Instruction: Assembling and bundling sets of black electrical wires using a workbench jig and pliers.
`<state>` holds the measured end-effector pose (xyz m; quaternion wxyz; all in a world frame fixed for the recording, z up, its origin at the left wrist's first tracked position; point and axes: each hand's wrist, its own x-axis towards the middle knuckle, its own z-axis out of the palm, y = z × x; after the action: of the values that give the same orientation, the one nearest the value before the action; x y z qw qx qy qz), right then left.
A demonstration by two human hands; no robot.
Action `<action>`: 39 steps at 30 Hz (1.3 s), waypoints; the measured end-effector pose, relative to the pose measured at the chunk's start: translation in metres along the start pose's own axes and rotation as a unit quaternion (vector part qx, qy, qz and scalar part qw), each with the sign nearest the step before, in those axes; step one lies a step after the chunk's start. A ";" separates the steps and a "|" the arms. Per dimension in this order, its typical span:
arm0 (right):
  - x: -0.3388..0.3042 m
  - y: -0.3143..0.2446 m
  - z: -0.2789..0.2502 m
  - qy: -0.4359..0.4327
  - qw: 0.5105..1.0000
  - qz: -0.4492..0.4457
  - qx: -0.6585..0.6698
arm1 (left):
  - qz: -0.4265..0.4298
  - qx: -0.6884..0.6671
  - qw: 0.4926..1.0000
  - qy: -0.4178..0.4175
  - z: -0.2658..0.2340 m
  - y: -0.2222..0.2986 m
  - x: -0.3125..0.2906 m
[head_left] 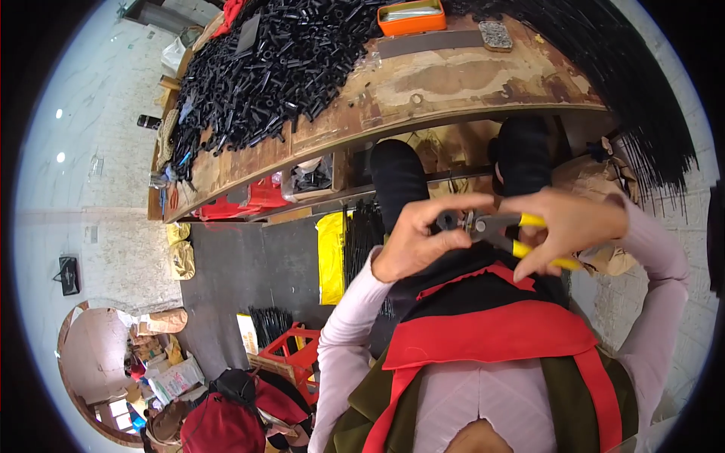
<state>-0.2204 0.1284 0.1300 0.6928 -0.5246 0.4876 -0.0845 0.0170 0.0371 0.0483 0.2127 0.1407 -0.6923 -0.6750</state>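
Above my lap, my left hand is closed round a short black tube piece, whose round open end shows between thumb and fingers. My right hand grips a pair of pliers by their yellow handles, which stand spread apart. The grey metal jaws lie right at the tube piece, close against the left fingertips. Whether the jaws clamp anything cannot be made out, since the fingers cover part of them.
A worn wooden workbench stands ahead, heaped with black tube pieces at its left. An orange box and long black rods lie on it farther right. A red crate and a person in a red cap are at lower left.
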 end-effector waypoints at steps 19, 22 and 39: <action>-0.010 0.048 0.008 0.244 0.959 -0.093 -0.106 | -0.043 -0.031 0.998 -0.022 0.011 0.001 0.031; -0.001 0.065 -0.001 0.486 0.698 -0.285 -0.441 | -0.047 -0.007 0.998 0.031 0.017 0.009 0.040; -0.006 0.050 -0.011 0.237 0.955 -0.156 -0.088 | -0.056 0.000 0.997 0.048 0.001 -0.003 0.044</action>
<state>-0.2514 0.1466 0.0932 0.4866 -0.6180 0.5554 -0.2697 -0.0222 0.0163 0.0499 0.2075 0.2121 -0.6721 -0.6784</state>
